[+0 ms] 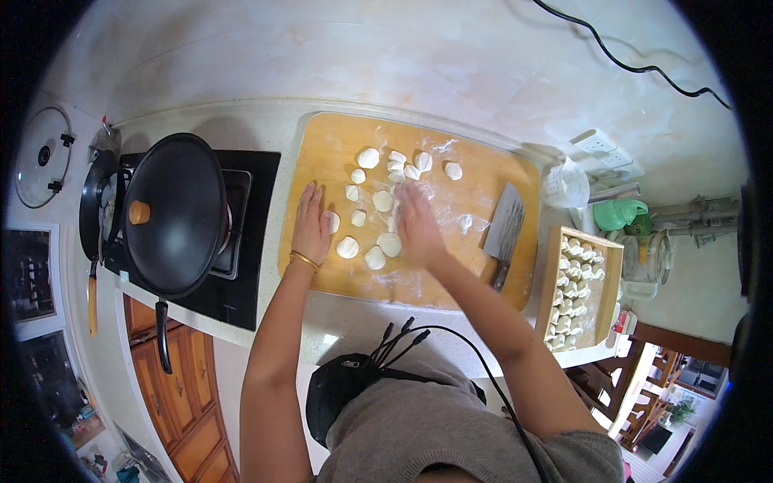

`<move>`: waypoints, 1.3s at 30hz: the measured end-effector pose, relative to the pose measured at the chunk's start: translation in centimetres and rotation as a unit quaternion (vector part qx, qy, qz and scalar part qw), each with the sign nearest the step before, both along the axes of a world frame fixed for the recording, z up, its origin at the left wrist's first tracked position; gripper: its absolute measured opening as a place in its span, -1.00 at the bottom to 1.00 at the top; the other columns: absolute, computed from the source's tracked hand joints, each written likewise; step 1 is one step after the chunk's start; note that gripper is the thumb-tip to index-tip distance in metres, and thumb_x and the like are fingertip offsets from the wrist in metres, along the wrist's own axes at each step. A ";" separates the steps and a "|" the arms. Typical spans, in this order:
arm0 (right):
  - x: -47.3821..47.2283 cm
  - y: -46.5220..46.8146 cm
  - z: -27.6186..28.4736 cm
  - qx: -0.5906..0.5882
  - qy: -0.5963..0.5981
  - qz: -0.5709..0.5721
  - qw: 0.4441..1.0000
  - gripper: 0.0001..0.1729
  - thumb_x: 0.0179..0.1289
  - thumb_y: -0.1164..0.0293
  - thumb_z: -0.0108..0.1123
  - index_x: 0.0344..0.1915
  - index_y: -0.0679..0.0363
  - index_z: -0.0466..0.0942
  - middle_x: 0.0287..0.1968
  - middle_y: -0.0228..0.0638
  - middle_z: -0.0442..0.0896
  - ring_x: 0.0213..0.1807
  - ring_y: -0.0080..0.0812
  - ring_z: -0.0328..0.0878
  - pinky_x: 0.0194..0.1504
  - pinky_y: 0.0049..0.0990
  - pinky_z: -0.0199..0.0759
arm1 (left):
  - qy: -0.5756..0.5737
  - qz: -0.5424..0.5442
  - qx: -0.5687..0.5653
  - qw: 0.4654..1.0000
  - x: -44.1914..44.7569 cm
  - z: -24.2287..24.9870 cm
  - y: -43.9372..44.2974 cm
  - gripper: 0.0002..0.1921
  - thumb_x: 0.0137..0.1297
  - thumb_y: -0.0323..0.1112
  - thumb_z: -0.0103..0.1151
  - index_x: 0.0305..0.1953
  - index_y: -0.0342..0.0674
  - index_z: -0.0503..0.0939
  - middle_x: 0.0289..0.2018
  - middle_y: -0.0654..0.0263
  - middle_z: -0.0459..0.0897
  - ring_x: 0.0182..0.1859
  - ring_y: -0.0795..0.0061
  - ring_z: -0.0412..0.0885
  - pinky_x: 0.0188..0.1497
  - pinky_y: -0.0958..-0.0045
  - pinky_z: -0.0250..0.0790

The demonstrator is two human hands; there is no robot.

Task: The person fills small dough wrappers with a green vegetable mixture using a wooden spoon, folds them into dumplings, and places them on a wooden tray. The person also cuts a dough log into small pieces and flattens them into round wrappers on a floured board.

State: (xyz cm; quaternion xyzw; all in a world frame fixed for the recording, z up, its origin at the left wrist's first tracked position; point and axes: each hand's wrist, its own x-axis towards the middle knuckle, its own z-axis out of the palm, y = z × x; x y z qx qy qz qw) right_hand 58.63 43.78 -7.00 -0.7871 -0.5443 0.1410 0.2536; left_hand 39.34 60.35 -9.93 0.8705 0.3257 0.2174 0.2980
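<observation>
Several pieces of white dough (383,201) lie spread over a floured wooden board (326,145), some rounded or flattened, some in small chunks. My left hand (312,224) rests palm down near the board's left edge, its fingers together, against a dough piece (334,222) partly hidden by it. Slightly blurred, my right hand (418,223) is over the middle of the board, just right of the flattened rounds; whether anything is under its palm is hidden. A cleaver (505,223) with a dark handle lies flat on the board's right side.
Left of the board, a black wok with a domed lid (175,223) stands on the gas hob (247,302), its handle jutting over the counter edge. A wooden tray (609,290) of shaped dumplings sits at right, near a green plastic jug (616,214) and a clear pitcher (645,256).
</observation>
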 end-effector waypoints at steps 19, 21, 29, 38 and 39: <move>2.0 -7.3 -1.6 0.034 0.275 -0.167 0.946 -0.63 0.23 0.56 0.20 0.06 0.32 0.54 -0.14 -0.14 0.64 -0.24 -0.36 0.64 -0.26 -0.42 0.57 | 0.075 -0.005 0.042 0.996 0.0 -0.1 -0.3 -0.46 0.41 -0.35 -0.03 0.37 -0.36 0.24 0.42 0.01 0.22 0.49 0.06 0.10 0.55 0.21 -0.07; 3.3 -6.1 -0.4 -0.017 0.345 -0.199 0.917 -0.63 0.26 0.50 0.21 0.08 0.31 0.53 -0.25 -0.21 0.63 -0.40 -0.50 0.60 -0.40 -0.46 0.55 | 0.082 0.000 0.047 0.996 -0.1 -0.4 0.0 -0.47 0.42 -0.35 -0.03 0.37 -0.36 0.25 0.42 0.02 0.22 0.49 0.07 0.10 0.55 0.22 -0.08; 5.6 -6.9 -0.9 0.017 0.045 -0.165 0.985 -0.66 0.22 0.42 0.26 -0.03 0.33 0.52 -0.28 -0.09 0.57 -0.31 -0.24 0.61 -0.25 -0.34 0.55 | 0.060 0.000 0.061 0.996 0.3 -0.7 -0.2 -0.48 0.41 -0.28 0.01 0.32 -0.39 0.29 0.39 -0.02 0.25 0.47 0.03 0.13 0.55 0.19 -0.06; 2.4 -6.4 -0.7 0.001 0.162 -0.098 0.982 -0.57 0.09 0.48 0.37 -0.03 0.35 0.50 -0.05 -0.05 0.47 -0.16 -0.09 0.55 -0.10 -0.32 0.52 | 0.053 -0.001 0.072 0.996 0.1 -1.0 -0.1 -0.47 0.40 -0.28 0.02 0.31 -0.43 0.29 0.38 -0.03 0.26 0.45 0.02 0.16 0.53 0.18 -0.03; 2.4 -6.6 -0.7 0.007 0.153 -0.097 0.984 -0.57 0.08 0.50 0.37 -0.03 0.35 0.50 -0.04 -0.06 0.47 -0.16 -0.09 0.55 -0.10 -0.31 0.52 | 0.056 0.002 0.070 0.996 0.0 -1.1 -0.2 -0.47 0.39 -0.28 0.02 0.31 -0.43 0.29 0.38 -0.04 0.26 0.45 0.02 0.16 0.53 0.18 -0.03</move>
